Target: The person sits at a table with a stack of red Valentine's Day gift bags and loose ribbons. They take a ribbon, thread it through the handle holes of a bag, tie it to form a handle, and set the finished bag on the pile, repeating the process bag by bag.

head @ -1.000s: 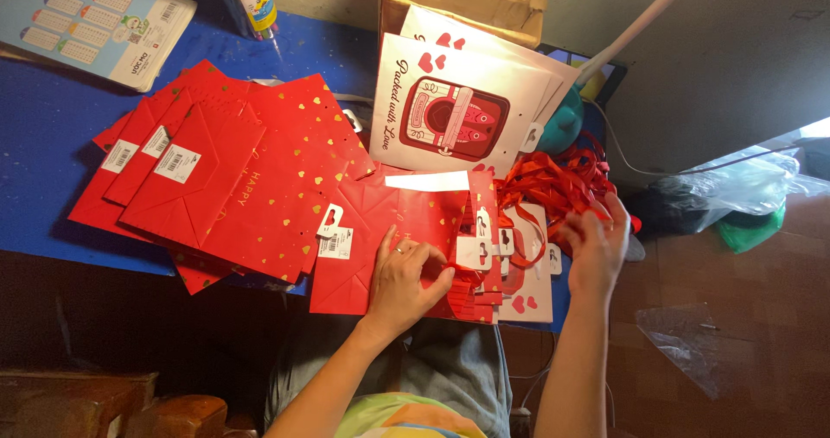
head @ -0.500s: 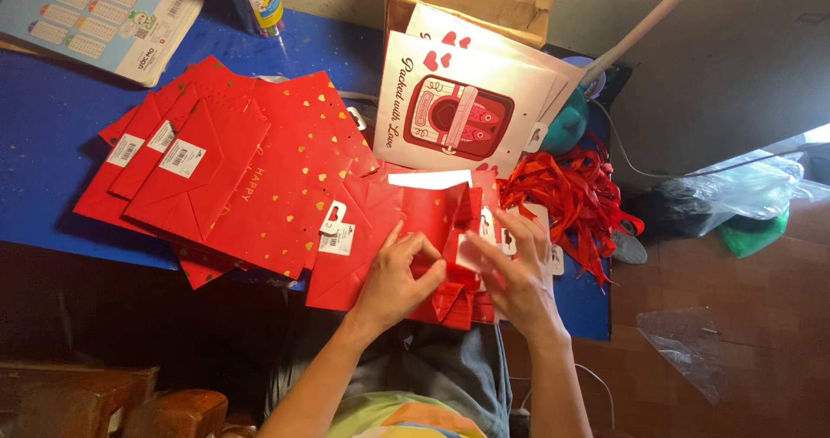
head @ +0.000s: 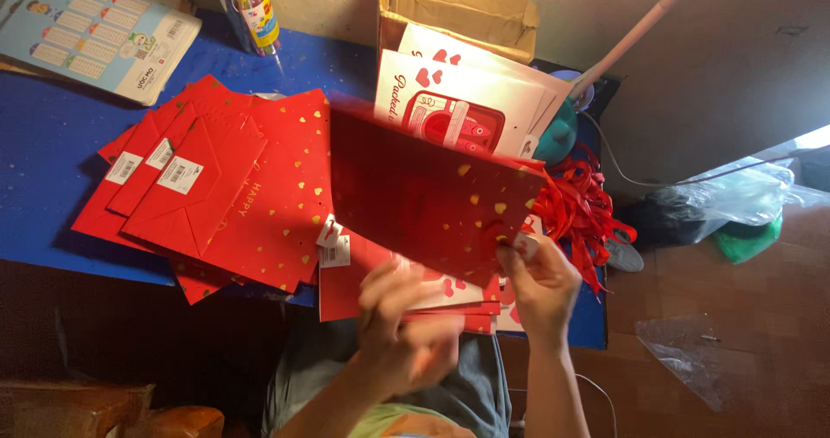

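My right hand [head: 540,287] grips the lower right corner of a flat red paper gift bag with gold hearts [head: 428,196], lifted and tilted above the table. My left hand [head: 406,330] is blurred below the bag, fingers spread, holding nothing that I can make out. Under the raised bag lies a small stack of red bags with white labels [head: 363,274]. To the left sits a fanned pile of finished red bags [head: 216,187]. A bundle of red ribbon [head: 579,209] lies just right of the raised bag.
The blue table [head: 52,135] carries white bags with red heart prints [head: 458,101], a cardboard box [head: 458,10], a clear tube of pens [head: 251,6] and a printed chart [head: 95,40]. Plastic bags [head: 735,204] lie on the floor at right.
The top red bag has been lifted off the stack and tilted up by my right hand. My left hand has pulled back from the stack toward me.
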Tool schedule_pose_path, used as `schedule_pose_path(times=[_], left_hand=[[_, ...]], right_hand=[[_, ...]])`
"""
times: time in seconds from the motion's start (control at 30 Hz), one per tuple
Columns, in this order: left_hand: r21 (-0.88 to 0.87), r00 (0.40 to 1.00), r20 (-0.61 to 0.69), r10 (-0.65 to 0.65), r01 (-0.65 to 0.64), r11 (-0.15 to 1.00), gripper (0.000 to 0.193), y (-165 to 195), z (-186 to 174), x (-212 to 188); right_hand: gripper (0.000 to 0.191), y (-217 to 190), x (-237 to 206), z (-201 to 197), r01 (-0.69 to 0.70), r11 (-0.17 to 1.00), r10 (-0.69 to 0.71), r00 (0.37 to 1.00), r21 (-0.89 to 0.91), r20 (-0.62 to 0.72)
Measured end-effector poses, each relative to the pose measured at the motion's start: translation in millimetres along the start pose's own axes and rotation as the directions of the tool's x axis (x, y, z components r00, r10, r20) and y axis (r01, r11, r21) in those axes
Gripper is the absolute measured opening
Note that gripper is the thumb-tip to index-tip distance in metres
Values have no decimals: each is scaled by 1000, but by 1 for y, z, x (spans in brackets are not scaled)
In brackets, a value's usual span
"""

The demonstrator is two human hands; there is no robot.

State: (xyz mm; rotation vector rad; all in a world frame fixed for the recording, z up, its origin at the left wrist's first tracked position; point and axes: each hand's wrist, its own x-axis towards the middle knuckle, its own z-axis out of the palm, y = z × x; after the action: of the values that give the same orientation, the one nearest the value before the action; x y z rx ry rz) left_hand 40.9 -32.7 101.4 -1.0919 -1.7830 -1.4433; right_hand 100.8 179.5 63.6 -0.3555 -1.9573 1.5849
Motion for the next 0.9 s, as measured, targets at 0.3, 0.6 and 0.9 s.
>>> schedule_pose_path(times=[0.3, 0.6, 0.9], left_hand=[[65, 766, 405, -499, 521, 851, 19, -54, 40, -15], [103, 525, 553, -646, 727, 679, 27, -70, 68, -34], [83, 501, 474, -724, 793, 603, 27, -65, 57, -40]], right_hand=[[20, 64, -9, 4, -636, 734, 571, 768, 239, 289], [28, 58, -11, 16, -378, 914, 374, 926, -144, -55], [37, 55, -12, 34, -344, 919, 361, 930, -191, 65]])
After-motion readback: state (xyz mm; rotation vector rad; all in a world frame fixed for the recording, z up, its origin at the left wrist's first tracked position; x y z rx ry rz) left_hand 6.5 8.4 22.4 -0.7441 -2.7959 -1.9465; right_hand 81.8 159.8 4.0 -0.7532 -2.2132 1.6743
